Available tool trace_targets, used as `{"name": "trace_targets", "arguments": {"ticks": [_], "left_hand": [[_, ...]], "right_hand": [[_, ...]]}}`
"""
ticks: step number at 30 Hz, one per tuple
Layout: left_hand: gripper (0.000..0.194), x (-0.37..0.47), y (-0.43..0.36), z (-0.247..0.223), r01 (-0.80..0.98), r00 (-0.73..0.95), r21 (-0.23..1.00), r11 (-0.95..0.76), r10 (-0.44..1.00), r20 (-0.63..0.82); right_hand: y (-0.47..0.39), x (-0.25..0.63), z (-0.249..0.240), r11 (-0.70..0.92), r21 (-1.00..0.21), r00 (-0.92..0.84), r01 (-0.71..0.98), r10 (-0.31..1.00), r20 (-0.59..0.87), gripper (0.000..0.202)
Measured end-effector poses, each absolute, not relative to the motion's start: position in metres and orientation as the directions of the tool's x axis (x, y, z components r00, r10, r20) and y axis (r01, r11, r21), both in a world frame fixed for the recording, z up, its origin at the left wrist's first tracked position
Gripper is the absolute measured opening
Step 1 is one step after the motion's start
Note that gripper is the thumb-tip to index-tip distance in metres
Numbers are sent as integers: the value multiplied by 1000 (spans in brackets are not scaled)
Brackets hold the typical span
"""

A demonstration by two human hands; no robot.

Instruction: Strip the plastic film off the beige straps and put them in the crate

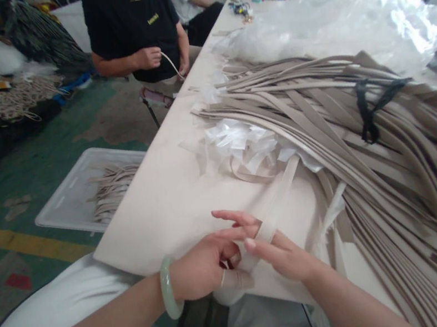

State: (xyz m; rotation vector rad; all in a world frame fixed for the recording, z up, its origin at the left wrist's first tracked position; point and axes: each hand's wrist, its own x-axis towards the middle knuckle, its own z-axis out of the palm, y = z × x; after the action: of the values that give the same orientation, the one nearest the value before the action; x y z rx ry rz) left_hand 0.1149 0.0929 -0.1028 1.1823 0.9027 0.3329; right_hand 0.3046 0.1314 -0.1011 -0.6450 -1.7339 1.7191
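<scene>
A pale beige strap, which looks partly covered in translucent film, runs from the table down between my two hands. My right hand is closed on it, thumb on top and fingers behind. My left hand, a pale green bangle on its wrist, meets the strap from the other side. Its index finger is stretched out while the other fingers curl in near the strap; a beige wrap covers the thumb. Whether the left fingers grip the strap is hard to make out. Crumpled clear film pieces lie just beyond my hands.
A large bundle of taupe straps, with a black tie, covers the table's right side. Behind it lies a big clear plastic bag. A white crate of straps stands on the floor at left. Across the corner sits a co-worker holding a thin cord.
</scene>
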Motion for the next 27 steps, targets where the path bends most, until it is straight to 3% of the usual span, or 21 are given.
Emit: {"name": "trace_targets", "arguments": {"ticks": [2, 4, 6, 10, 14, 18, 22, 27], "left_hand": [[30, 109, 93, -101, 350, 679, 872, 342, 548, -488], [33, 105, 92, -101, 408, 684, 849, 336, 504, -528], [32, 106, 91, -100, 360, 665, 843, 401, 524, -533], [30, 111, 90, -97, 230, 666, 859, 457, 570, -481], [31, 108, 91, -94, 256, 676, 863, 436, 558, -482], [33, 103, 95, -96, 344, 547, 813, 469, 604, -580], [36, 101, 101, -94, 389, 456, 814, 432, 677, -578], [38, 103, 102, -92, 384, 467, 836, 391, 699, -541]], "right_hand": [[142, 309, -107, -119, -952, -490, -281, 871, 36, 41], [147, 313, -111, -129, -908, -247, -399, 969, -29, 44], [144, 313, -112, -79, -951, -168, -298, 985, -29, 48], [121, 302, -108, 89, -995, -278, 40, 958, 74, 55], [123, 302, -108, 114, -990, -129, 78, 986, 103, 54], [150, 327, -109, 133, -990, 86, -36, 988, 129, 40], [164, 352, -108, 224, -971, 67, 88, 971, 230, 19], [161, 357, -100, 380, -875, -56, 301, 923, 381, 14]]}}
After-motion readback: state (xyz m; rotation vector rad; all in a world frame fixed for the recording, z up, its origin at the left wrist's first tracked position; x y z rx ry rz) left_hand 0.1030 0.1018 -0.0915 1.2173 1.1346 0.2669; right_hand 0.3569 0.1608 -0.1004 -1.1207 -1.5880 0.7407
